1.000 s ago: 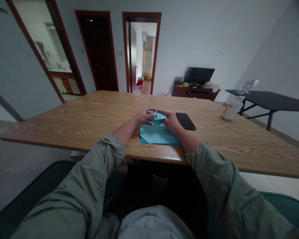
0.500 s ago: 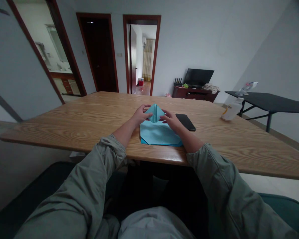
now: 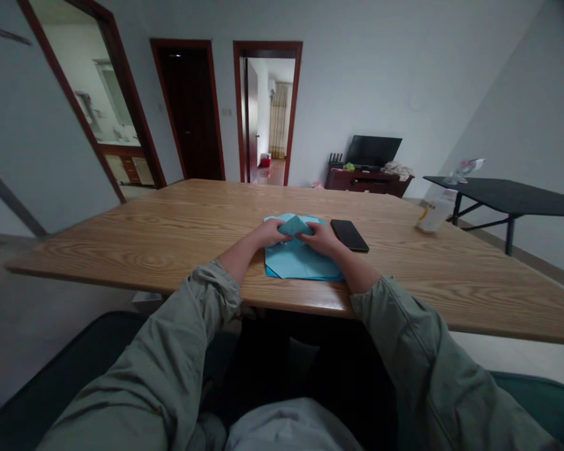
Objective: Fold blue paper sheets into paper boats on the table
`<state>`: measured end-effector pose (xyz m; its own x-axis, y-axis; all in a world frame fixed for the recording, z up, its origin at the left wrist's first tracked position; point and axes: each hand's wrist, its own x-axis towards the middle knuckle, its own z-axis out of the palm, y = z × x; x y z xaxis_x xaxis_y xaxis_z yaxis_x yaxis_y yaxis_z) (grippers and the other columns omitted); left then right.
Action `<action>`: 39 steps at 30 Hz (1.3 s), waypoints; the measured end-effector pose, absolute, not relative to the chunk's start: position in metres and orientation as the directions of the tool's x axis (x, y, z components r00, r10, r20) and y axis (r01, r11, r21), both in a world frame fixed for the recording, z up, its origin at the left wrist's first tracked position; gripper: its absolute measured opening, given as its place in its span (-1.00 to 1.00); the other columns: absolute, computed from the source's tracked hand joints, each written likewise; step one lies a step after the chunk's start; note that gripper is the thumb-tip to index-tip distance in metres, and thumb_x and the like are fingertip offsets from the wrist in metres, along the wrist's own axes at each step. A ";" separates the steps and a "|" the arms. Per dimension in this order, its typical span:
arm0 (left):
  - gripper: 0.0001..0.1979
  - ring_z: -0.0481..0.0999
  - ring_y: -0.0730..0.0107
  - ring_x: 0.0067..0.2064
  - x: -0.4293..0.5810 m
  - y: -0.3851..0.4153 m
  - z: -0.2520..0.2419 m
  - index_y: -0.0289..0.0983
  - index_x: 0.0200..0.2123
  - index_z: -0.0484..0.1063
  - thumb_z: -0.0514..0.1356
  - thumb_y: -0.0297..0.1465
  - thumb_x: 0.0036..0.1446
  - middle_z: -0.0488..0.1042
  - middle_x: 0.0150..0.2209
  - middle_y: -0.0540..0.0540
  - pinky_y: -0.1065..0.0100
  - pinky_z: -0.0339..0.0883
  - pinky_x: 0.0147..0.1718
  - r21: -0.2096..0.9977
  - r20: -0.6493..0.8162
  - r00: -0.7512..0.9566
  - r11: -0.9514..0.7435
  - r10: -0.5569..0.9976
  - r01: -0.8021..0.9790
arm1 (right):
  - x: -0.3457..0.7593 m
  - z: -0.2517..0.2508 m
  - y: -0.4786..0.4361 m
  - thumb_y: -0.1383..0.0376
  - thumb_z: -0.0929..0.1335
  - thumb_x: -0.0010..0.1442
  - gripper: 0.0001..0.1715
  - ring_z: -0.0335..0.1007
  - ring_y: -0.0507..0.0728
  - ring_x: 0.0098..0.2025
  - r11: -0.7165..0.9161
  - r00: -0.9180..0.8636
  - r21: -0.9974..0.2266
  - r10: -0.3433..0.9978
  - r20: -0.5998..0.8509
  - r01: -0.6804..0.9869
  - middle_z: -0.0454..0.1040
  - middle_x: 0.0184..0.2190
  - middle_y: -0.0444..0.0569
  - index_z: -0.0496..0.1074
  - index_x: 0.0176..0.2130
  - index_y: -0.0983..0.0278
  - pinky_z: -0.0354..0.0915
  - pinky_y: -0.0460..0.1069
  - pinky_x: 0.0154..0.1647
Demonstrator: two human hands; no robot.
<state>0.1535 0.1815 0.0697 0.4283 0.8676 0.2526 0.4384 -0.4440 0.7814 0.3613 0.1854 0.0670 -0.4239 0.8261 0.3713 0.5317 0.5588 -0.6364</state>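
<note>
A small piece of folded light-blue paper (image 3: 296,225), pointed at the top, is held between my two hands just over a stack of blue paper sheets (image 3: 301,262). My left hand (image 3: 269,233) grips its left side, thumb on the near face. On the right side, my right hand (image 3: 323,238) pinches it in the same way. Both sets of fingers are partly hidden behind the folded paper. The stack lies flat near the table's front edge, with its corners not quite lined up.
A black phone (image 3: 349,235) lies right of the stack on the wooden table (image 3: 169,232). Farther right stands a white bottle (image 3: 435,213). Beyond the table are a black folding table (image 3: 517,193) and a television (image 3: 375,152) on a dark cabinet (image 3: 369,181).
Both hands have lowered the folded paper toward the stack and closed in on it. Its raised point now looks flatter and wider. The view has tilted up slightly.
</note>
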 end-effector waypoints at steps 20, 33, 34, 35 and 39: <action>-0.70 0.41 0.39 -0.37 0.155 0.181 0.070 -0.31 -0.32 0.56 0.27 -0.21 -0.04 0.50 -0.42 -0.02 0.42 0.22 -0.39 0.660 0.397 0.425 -0.575 0.813 0.483 | 0.362 0.070 0.182 0.04 0.34 0.09 -0.59 0.20 0.04 -0.42 0.587 -0.482 -0.625 0.801 0.355 0.515 0.38 -0.51 -0.14 0.53 -0.33 0.34 0.14 -0.07 -0.37; -0.56 0.34 0.49 -0.45 0.159 0.182 0.073 -0.37 -0.32 0.57 0.27 -0.06 -0.02 0.47 -0.47 -0.02 0.44 0.18 -0.46 0.845 0.420 0.312 -0.493 0.852 0.208 | 0.359 0.073 0.174 -0.04 0.23 0.22 -0.48 0.20 0.05 -0.43 0.620 -0.437 -0.514 0.784 0.442 0.593 0.40 -0.52 -0.11 0.45 -0.39 0.33 0.06 -0.06 -0.42; -0.55 0.33 0.48 -0.46 0.159 0.181 0.073 -0.36 -0.32 0.56 0.27 -0.05 -0.01 0.47 -0.48 -0.02 0.43 0.18 -0.46 0.846 0.420 0.311 -0.492 0.853 0.207 | 0.359 0.073 0.174 -0.05 0.24 0.22 -0.48 0.20 0.05 -0.43 0.621 -0.426 -0.513 0.782 0.455 0.593 0.38 -0.52 -0.11 0.45 -0.39 0.33 0.06 -0.06 -0.42; -0.55 0.33 0.48 -0.46 0.159 0.180 0.073 -0.36 -0.33 0.56 0.26 -0.05 0.00 0.46 -0.49 -0.02 0.43 0.17 -0.46 0.841 0.422 0.312 -0.496 0.852 0.218 | 0.358 0.073 0.175 -0.05 0.25 0.21 -0.49 0.20 0.05 -0.43 0.623 -0.416 -0.514 0.780 0.469 0.590 0.38 -0.52 -0.11 0.44 -0.39 0.32 0.07 -0.06 -0.42; -0.60 0.30 0.50 -0.46 0.161 0.179 0.075 -0.36 -0.35 0.54 0.24 -0.09 0.03 0.43 -0.49 -0.01 0.44 0.15 -0.47 0.799 0.457 0.300 -0.534 0.838 0.276 | 0.358 0.071 0.177 -0.02 0.31 0.15 -0.57 0.25 0.06 -0.38 0.642 -0.377 -0.541 0.762 0.526 0.542 0.42 -0.45 -0.10 0.46 -0.32 0.31 0.16 -0.06 -0.35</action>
<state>0.1614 0.1787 0.0745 0.2996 0.8377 0.4567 0.2763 -0.5343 0.7988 0.3576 0.1769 0.0706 -0.3774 0.7620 0.5262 0.5423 0.6425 -0.5414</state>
